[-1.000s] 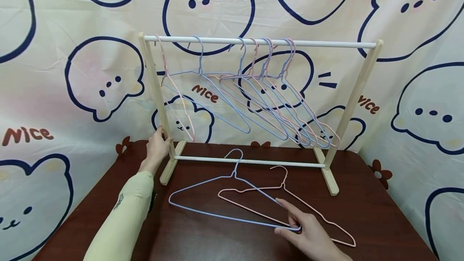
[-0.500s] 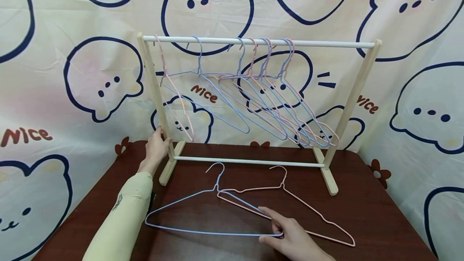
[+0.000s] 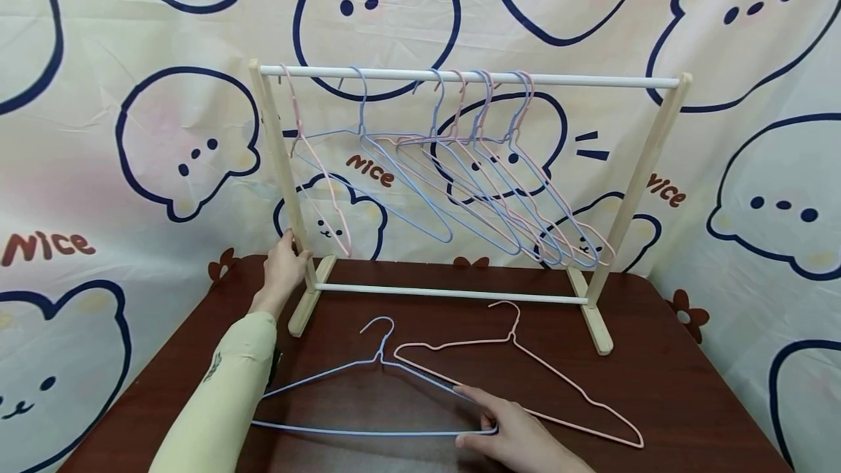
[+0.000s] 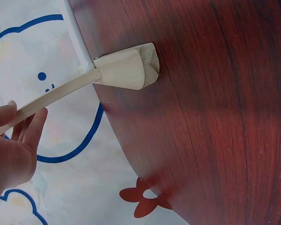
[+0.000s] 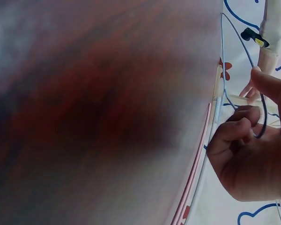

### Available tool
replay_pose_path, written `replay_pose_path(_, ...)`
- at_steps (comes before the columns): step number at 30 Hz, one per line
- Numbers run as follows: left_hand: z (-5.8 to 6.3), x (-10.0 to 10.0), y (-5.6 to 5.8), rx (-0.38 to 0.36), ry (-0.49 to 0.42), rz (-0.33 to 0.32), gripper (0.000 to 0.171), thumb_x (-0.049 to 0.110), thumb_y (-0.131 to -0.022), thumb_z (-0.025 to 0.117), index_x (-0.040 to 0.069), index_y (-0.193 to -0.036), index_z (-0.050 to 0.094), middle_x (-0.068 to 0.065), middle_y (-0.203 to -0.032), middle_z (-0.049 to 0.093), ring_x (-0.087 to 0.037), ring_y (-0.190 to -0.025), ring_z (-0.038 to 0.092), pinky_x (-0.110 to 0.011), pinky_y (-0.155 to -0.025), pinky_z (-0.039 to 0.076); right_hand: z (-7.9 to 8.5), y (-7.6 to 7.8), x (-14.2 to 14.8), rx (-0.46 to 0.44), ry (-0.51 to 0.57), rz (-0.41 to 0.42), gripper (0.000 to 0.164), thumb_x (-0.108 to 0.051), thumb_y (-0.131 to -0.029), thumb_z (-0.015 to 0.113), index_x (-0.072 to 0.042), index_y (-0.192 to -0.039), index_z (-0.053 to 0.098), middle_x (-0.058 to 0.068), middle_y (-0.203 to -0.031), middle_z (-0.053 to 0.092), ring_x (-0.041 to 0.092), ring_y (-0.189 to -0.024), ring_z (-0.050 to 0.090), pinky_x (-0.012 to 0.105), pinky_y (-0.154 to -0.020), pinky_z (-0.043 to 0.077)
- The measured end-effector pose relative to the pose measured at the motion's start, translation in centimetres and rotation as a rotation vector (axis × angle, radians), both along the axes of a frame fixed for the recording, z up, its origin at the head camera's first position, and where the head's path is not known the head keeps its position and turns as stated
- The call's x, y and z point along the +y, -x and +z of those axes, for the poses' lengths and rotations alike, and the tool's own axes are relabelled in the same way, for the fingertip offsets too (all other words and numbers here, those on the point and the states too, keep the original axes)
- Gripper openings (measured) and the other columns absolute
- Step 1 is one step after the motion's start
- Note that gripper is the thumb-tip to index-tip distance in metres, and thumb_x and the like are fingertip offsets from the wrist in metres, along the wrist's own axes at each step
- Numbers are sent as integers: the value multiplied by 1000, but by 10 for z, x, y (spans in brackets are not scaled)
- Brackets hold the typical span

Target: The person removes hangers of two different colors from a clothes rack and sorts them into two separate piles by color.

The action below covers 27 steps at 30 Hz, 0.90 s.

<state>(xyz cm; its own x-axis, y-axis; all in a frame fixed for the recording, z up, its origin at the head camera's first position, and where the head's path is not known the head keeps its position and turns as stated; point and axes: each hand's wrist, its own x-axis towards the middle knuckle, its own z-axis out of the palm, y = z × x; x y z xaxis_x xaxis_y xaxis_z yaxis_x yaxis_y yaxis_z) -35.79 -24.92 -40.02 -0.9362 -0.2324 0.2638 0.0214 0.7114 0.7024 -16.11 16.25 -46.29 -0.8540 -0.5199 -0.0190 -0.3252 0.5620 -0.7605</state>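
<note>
My left hand point(image 3: 284, 272) grips the left wooden post of a small clothes rack point(image 3: 647, 166); in the left wrist view its thumb and fingers close round that post point(image 4: 61, 93). At the front of the table, my right hand point(image 3: 515, 433) holds a blue hanger point(image 3: 355, 431) by its right corner. The right wrist view shows the fingers of the right hand point(image 5: 257, 154) curled about the wire. The blue hanger's hook points up and left, and my left sleeve hides its left corner. A pink hanger point(image 3: 578, 385) lies flat on the table, behind and right of the blue one.
Several blue and pink hangers point(image 3: 486, 188) hang from the rack's white top rail point(image 3: 604, 80), most bunched right of the middle. A lower white bar point(image 3: 453, 293) joins the feet above the dark wooden table point(image 3: 683, 393). Bear-print cloth point(image 3: 755, 268) surrounds the table's back and sides.
My right hand has drawn the blue hanger left and toward me, away from the lower bar and off the pink hanger. The left hand stays on the post.
</note>
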Motion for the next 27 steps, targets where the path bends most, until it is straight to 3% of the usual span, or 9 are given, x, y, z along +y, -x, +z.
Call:
replay_pose_path(5, 0, -1, 2, -3, -4, -10, 42, 10, -101, 54, 0, -140, 41, -33, -129, 56, -49, -110, 61, -60, -89, 52, 2, 0, 0, -6, -68, -20, 61, -47, -82, 77, -28, -136, 57, -7, -86, 52, 3, -75, 47, 23, -62, 38)
replay_pose_path(10, -1, -1, 3, -3, -4, -12, 44, 10, -101, 53, -1, -142, 40, -34, -130, 56, -50, -110, 61, -60, -89, 52, 0, 0, 0, 58, -139, 3, 66, -50, -77, 81, -29, -134, 56, -5, -106, 50, 10, -96, 41, 29, -78, 41)
replay_pose_path(18, -1, -1, 3, -1, 2, -11, 43, 10, -101, 54, -1, -141, 41, -34, -128, 56, -50, -109, 61, -60, -87, 52, -1, -3, -2, 192, -235, 19, 72, -38, -67, 87, -24, -132, 60, -6, -108, 51, 11, -98, 45, 28, -77, 44)
replay_pose_path(27, -2, -1, 3, 9, 2, -16, 41, 10, -100, 55, -1, -138, 42, -33, -125, 58, -49, -107, 63, -60, -87, 52, 1, -3, -2, 224, -291, 36, 66, -34, -69, 85, -25, -130, 61, -9, -105, 52, 7, -94, 45, 24, -69, 41)
